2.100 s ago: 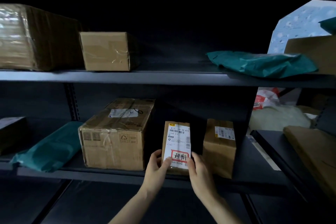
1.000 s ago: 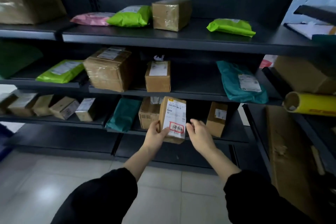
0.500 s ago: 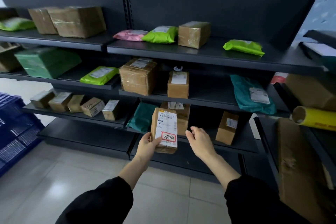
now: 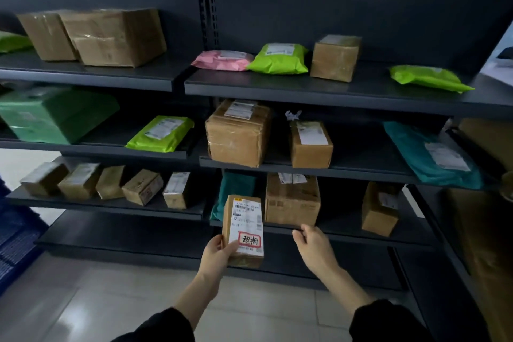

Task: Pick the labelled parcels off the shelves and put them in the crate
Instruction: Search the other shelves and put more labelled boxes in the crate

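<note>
My left hand grips a small cardboard parcel by its lower left corner and holds it upright in front of the low shelf. Its white label carries a red-framed stamp. My right hand hangs free to the right of the parcel, fingers loosely bent, holding nothing. A blue crate shows at the far left edge, on the floor.
Dark metal shelves hold many parcels: brown boxes, lime green bags, a pink bag and a teal bag. A larger box stands just behind the held parcel. Pale tiled floor lies below.
The parcel has come off the shelf and moved left with my left hand. My right hand has let go of it and drifted apart. The view has pulled back and turned left.
</note>
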A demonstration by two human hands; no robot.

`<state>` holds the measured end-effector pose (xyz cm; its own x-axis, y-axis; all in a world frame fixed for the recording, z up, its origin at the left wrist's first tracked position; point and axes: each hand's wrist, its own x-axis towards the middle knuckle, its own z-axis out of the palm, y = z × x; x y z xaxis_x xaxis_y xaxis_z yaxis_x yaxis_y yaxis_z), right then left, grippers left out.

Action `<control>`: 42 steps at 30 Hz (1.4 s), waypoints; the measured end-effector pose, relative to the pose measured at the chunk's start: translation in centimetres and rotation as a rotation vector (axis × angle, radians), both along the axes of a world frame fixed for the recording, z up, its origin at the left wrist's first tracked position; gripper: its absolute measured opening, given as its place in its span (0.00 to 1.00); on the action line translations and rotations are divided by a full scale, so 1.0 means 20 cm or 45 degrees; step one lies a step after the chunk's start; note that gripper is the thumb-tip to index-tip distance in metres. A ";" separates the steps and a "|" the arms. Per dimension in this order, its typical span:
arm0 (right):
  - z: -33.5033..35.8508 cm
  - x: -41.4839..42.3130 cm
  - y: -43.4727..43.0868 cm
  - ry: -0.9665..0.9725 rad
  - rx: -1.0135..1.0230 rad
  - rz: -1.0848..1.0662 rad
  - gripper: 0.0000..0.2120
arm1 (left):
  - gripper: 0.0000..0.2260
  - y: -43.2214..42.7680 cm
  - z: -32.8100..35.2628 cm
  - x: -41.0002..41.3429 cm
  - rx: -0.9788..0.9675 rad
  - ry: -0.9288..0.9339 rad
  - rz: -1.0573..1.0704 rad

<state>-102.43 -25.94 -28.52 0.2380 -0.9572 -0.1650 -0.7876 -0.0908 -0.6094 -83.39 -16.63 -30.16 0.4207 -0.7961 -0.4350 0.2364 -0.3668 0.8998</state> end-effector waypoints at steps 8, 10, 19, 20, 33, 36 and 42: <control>-0.24 0.18 -0.17 0.007 0.060 -0.185 0.19 | 0.15 -0.23 -0.20 0.35 -0.012 0.034 -0.071; -0.31 0.17 -0.25 0.013 0.053 -0.233 0.17 | 0.14 -0.31 -0.28 0.37 -0.051 0.051 -0.070; -0.77 0.14 -0.91 0.224 -0.252 -0.356 0.21 | 0.19 -0.85 -0.81 0.44 -0.248 0.111 0.003; -0.82 0.15 -0.98 0.302 -0.334 -0.316 0.22 | 0.20 -0.91 -0.88 0.44 -0.273 0.130 0.017; -1.22 0.17 -1.20 0.523 -0.936 -0.143 0.44 | 0.17 -1.32 -1.39 0.46 -0.644 0.141 -0.013; -1.25 0.14 -1.11 0.517 -0.959 -0.134 0.42 | 0.15 -1.33 -1.44 0.44 -0.665 0.171 -0.022; -1.28 0.11 -1.01 0.497 -0.930 -0.077 0.41 | 0.18 -1.34 -1.43 0.47 -0.656 0.187 -0.016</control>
